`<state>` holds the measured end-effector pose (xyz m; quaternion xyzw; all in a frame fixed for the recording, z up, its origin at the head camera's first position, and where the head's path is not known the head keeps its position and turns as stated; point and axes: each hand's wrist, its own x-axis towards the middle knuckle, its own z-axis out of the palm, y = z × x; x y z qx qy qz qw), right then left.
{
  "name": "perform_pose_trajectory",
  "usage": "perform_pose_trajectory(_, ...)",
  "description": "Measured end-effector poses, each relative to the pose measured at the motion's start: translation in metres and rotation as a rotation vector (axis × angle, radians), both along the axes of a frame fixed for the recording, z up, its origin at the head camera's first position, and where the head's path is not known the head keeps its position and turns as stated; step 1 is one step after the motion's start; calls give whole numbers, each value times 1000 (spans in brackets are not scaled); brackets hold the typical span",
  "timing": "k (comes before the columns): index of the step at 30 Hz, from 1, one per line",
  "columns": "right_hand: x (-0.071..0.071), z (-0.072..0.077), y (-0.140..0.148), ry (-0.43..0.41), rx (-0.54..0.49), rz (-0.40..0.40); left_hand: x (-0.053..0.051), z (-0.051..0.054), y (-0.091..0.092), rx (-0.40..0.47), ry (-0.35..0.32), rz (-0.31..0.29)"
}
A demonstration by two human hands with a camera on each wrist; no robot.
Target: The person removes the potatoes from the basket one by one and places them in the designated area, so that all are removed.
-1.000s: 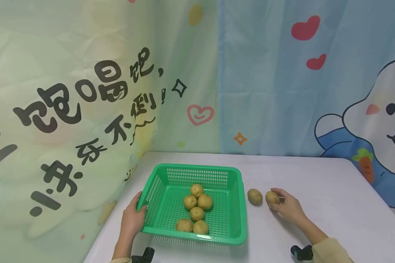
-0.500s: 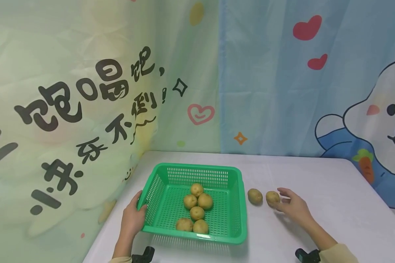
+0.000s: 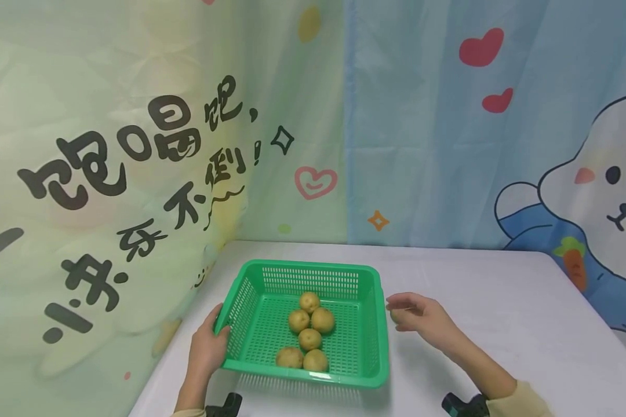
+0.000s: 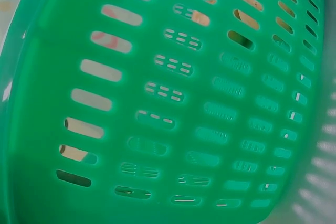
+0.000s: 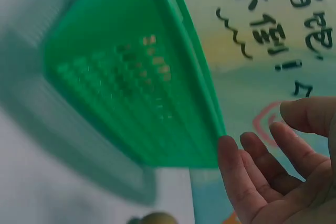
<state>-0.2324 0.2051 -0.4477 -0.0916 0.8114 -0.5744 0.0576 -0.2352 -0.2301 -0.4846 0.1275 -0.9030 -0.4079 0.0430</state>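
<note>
A green plastic basket (image 3: pixel 365 324) stands on the table with several potatoes (image 3: pixel 322 319) inside. At its left rim my left hand (image 3: pixel 208 347) grips the edge, thumb on the inside. Perforated basket wall (image 4: pixel 173 98) fills the left wrist view. My right hand (image 3: pixel 422 318) hovers just right of the basket, fingers extended and loosely spread. In the right wrist view that hand (image 5: pixel 283 171) holds nothing, and its fingertips lie close to the basket's rim; contact cannot be told. A potato (image 5: pixel 160 219) shows at the bottom there, while the hand mostly hides the loose potatoes in the head view.
A white-covered table (image 3: pixel 501 301) extends to the right of the basket. Printed curtains (image 3: pixel 422 145) with hearts, lettering and a cartoon animal hang behind and to the left of it.
My right hand has let go of a potato on the table and moved left, over the loose potatoes toward the basket's right rim. The left hand keeps its grip.
</note>
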Motion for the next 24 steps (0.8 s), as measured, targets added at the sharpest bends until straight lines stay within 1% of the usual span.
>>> perform_pose_trajectory(2, 1, 3, -11, 23, 6, 22, 1, 1, 0, -4, 2, 2)
perform_pose_trajectory(8, 1, 6, -35, 102, 90, 55, 2, 4, 1, -9, 11, -3)
perform_pose_trajectory(12, -3, 3, -48, 109, 93, 99, 2, 4, 1, -19, 19, -8)
perform_pose_trajectory(15, -8, -1, -58, 79, 65, 131, 2, 3, 1, -32, 25, -5)
perform_pose_trajectory(19, -20, -3, -73, 30, 32, 182, 3, 3, 0, -24, 23, -6)
perform_pose_trajectory(21, -27, -2, -80, 15, 28, 179, 3, 4, 0, -14, 18, -4)
perform_pose_trajectory(24, -39, 2, -87, -8, 2, 153, 4, 5, 0, -4, 12, 1)
